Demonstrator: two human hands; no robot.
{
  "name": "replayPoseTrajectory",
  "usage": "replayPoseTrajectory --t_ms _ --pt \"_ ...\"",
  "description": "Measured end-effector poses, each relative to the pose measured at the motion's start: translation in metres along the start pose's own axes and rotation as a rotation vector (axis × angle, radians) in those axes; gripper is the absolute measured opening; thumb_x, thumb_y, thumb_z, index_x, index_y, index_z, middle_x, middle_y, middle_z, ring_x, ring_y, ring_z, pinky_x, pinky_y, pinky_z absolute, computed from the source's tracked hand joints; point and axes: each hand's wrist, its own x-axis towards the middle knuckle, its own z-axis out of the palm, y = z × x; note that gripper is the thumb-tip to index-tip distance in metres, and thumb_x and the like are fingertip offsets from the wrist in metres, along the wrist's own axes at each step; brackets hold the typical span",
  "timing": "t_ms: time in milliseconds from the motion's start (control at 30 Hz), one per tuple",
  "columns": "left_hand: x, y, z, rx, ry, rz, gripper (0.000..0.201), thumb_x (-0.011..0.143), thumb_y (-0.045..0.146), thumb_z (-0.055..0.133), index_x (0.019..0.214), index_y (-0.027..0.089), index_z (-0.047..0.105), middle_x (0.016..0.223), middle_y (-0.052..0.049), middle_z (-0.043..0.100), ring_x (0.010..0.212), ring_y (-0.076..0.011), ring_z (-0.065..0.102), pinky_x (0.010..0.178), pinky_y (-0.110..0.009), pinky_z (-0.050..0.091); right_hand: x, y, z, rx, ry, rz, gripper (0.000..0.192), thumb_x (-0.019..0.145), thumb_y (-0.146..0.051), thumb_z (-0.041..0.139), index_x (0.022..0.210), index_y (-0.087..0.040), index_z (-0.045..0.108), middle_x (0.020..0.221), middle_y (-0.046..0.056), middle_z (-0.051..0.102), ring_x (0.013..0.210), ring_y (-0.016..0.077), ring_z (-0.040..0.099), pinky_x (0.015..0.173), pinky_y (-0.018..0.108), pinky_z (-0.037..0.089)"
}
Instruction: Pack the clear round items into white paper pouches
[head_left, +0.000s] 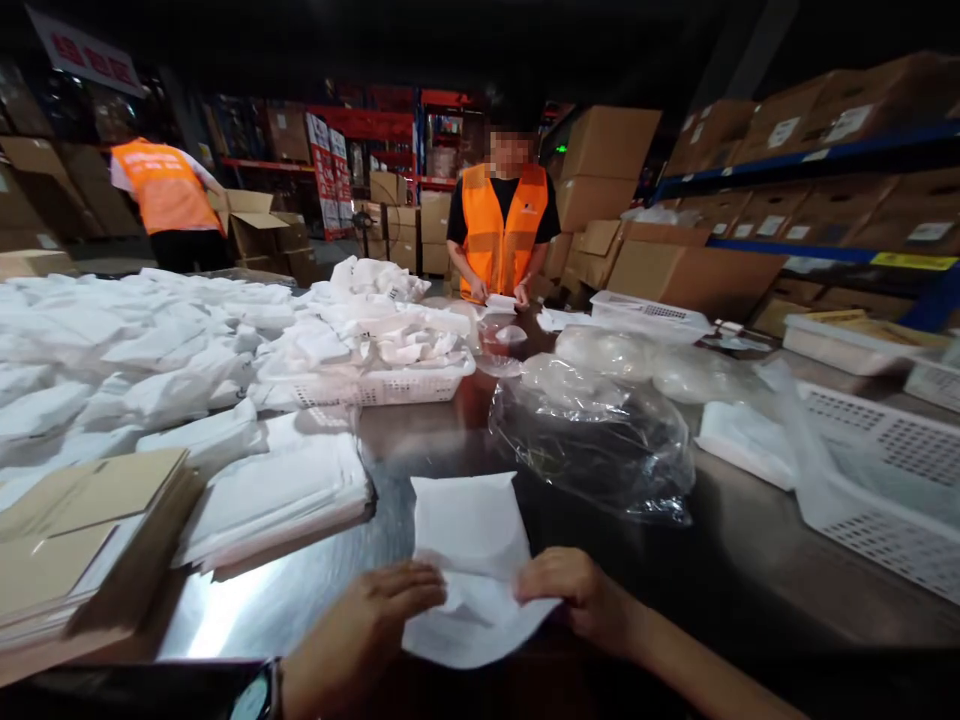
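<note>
A white flat bag (469,545) lies on the shiny metal table (300,590) right in front of me. My left hand (367,630) grips its lower left edge with the fingers curled over the fold. My right hand (577,595) pinches its lower right edge. A dark watch sits on my left wrist. To the left lies a neat stack of the same white bags (281,505), and beyond the bag sits a crumpled clear plastic bag (600,440).
Flat cardboard sheets (75,540) are stacked at the near left. White bags are heaped across the left (112,340), some in a white basket (375,385). White perforated trays (877,480) stand at right. A person in an orange vest (502,225) works opposite; another stands far left.
</note>
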Motion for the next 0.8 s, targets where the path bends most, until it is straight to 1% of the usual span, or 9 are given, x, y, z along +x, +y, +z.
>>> replayPoseTrajectory --t_ms 67,133,233,267,333,400,500,667,800 --pt "-0.005 0.007 0.010 -0.209 0.150 -0.232 0.031 0.095 0.024 0.036 0.110 0.023 0.064 0.110 -0.004 0.069 0.099 -0.0180 0.065 0.087 -0.026 0.052 -0.004 -0.008 0.013 0.108 0.130 0.244 0.063 0.095 -0.062 0.029 0.077 -0.017 0.070 0.071 0.005 0.070 0.065 0.0149 0.065 0.062 0.024 0.048" --pt "-0.004 0.013 0.022 -0.362 0.314 -0.438 0.034 0.098 0.037 0.035 0.089 0.021 0.064 0.086 -0.003 0.070 0.078 -0.0167 0.065 0.069 -0.023 0.052 -0.002 -0.016 0.025 0.110 0.321 0.419 0.066 0.095 -0.063 0.028 0.066 -0.016 0.064 0.059 0.002 0.061 0.053 0.0133 0.056 0.050 0.022 0.042" --pt "0.007 0.020 0.039 -0.403 0.555 -0.630 0.046 0.095 0.052 0.036 0.066 0.020 0.052 0.059 0.000 0.057 0.055 -0.0144 0.055 0.050 -0.022 0.042 0.006 -0.024 0.038 -0.004 0.561 0.515 0.058 0.095 -0.058 0.033 0.064 -0.017 0.060 0.052 -0.001 0.052 0.048 0.0123 0.048 0.044 0.022 0.034" --pt "0.011 0.022 0.042 -0.369 0.617 -0.667 0.047 0.094 0.055 0.036 0.065 0.021 0.049 0.056 0.001 0.054 0.052 -0.0141 0.052 0.049 -0.023 0.040 0.009 -0.025 0.042 -0.045 0.606 0.536 0.056 0.095 -0.057 0.034 0.065 -0.017 0.059 0.051 -0.001 0.051 0.047 0.0124 0.048 0.043 0.021 0.033" --pt "0.019 0.025 0.047 -0.278 0.681 -0.725 0.046 0.094 0.055 0.033 0.066 0.022 0.046 0.055 0.001 0.053 0.050 -0.0142 0.051 0.049 -0.024 0.039 0.013 -0.024 0.048 -0.121 0.672 0.572 0.054 0.095 -0.055 0.035 0.064 -0.018 0.058 0.048 -0.001 0.050 0.043 0.0124 0.047 0.041 0.022 0.031" --pt "0.023 0.027 0.049 -0.177 0.675 -0.765 0.042 0.096 0.049 0.028 0.069 0.023 0.046 0.057 0.001 0.056 0.051 -0.0153 0.053 0.051 -0.025 0.038 0.015 -0.021 0.052 -0.206 0.710 0.597 0.055 0.096 -0.056 0.033 0.063 -0.019 0.056 0.045 -0.001 0.050 0.040 0.0125 0.047 0.039 0.022 0.028" --pt "0.022 0.028 0.052 0.007 0.593 -0.807 0.037 0.098 0.039 0.025 0.073 0.024 0.047 0.059 -0.001 0.060 0.053 -0.0182 0.058 0.051 -0.027 0.035 0.016 -0.017 0.056 -0.391 0.710 0.596 0.059 0.098 -0.056 0.028 0.059 -0.020 0.053 0.043 0.000 0.050 0.036 0.0124 0.046 0.040 0.024 0.026" --pt "0.017 0.024 0.063 0.360 0.484 -0.792 0.033 0.098 0.028 0.028 0.074 0.023 0.050 0.058 -0.003 0.062 0.052 -0.0224 0.062 0.047 -0.029 0.027 0.015 -0.013 0.055 -0.624 0.629 0.577 0.060 0.101 -0.051 0.023 0.060 -0.021 0.056 0.044 0.002 0.056 0.036 0.0146 0.052 0.042 0.028 0.025" --pt "0.018 0.026 0.069 0.454 0.464 -0.807 0.030 0.098 0.024 0.034 0.073 0.022 0.051 0.057 -0.002 0.060 0.054 -0.0210 0.062 0.048 -0.028 0.028 0.015 -0.010 0.053 -0.737 0.586 0.580 0.063 0.102 -0.050 0.017 0.064 -0.021 0.059 0.046 0.003 0.059 0.039 0.0173 0.057 0.043 0.029 0.023"
